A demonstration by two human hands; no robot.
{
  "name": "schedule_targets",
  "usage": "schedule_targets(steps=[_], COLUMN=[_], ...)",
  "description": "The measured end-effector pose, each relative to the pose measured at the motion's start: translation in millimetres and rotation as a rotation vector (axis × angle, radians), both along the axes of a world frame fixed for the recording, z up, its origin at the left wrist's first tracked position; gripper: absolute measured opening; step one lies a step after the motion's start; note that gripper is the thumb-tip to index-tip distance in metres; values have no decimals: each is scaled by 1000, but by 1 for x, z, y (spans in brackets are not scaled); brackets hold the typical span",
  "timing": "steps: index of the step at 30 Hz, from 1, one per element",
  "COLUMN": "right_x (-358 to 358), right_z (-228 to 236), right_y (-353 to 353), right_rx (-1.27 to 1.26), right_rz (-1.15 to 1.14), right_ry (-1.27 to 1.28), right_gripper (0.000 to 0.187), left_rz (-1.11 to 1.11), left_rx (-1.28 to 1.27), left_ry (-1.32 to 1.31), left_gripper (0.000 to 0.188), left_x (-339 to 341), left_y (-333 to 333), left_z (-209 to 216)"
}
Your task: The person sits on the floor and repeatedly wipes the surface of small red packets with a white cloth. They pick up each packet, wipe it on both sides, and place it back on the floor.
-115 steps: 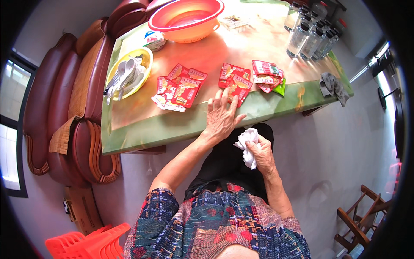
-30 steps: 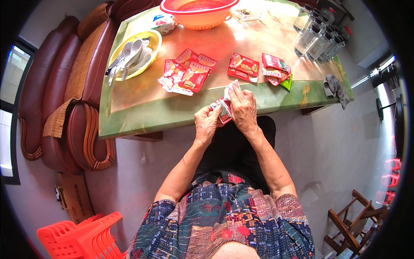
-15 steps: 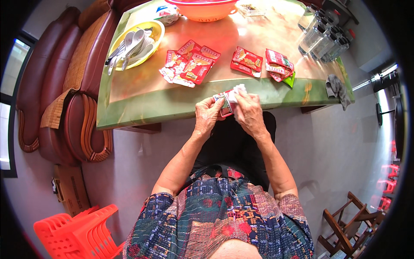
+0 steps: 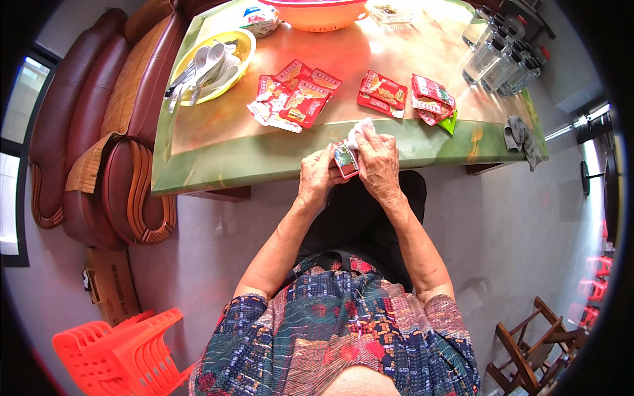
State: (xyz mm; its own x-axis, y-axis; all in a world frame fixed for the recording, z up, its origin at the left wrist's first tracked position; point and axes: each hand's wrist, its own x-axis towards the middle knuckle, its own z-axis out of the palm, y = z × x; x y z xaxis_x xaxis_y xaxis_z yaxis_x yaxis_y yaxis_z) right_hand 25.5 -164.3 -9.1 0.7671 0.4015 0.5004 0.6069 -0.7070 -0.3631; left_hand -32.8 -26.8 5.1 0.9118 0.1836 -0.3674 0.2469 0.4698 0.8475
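Note:
Just in front of the table's near edge, my left hand point(image 4: 316, 174) grips a small red packet point(image 4: 346, 160) by its left side. My right hand point(image 4: 379, 162) is closed on a crumpled white tissue point(image 4: 362, 131), pressed against the packet's right side. Beyond my hands, a loose heap of red packets point(image 4: 305, 104) lies on the table. To its right sit a small stack of red packets point(image 4: 382, 93) and another pile of red packets point(image 4: 432, 99), with a green packet point(image 4: 449, 123) showing underneath.
A yellow bowl point(image 4: 246, 59) of spoons stands at the table's left, an orange basin point(image 4: 317, 17) at the back. Several glass jars point(image 4: 485, 58) with dark lids are at the right. A grey cloth point(image 4: 521, 140) hangs over the near right edge. Red plastic chairs point(image 4: 125, 353) stand lower left.
The right hand and tissue have shifted slightly left and up over the packet. More of the packet's printed face now shows. The whole view has shifted a little.

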Motion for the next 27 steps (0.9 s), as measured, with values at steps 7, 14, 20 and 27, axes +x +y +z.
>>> schedule_targets(steps=[7, 14, 20, 27], right_x=[-30, -45, -36, -37], right_z=[15, 10, 3, 25], right_y=[-2, -35, -27, 13], right_rx=[24, 28, -50, 44], right_rz=[375, 324, 87, 311], right_ry=[-8, 11, -36, 58], right_gripper=[41, 45, 42, 37], left_rz=[-1, 41, 8, -10], left_rx=[-131, -135, -81, -22], left_ry=[-14, 33, 3, 80], left_gripper=[39, 31, 35, 67], left_x=[1, 2, 2, 4], left_y=[8, 2, 5, 10], left_z=[-12, -3, -10, -11])
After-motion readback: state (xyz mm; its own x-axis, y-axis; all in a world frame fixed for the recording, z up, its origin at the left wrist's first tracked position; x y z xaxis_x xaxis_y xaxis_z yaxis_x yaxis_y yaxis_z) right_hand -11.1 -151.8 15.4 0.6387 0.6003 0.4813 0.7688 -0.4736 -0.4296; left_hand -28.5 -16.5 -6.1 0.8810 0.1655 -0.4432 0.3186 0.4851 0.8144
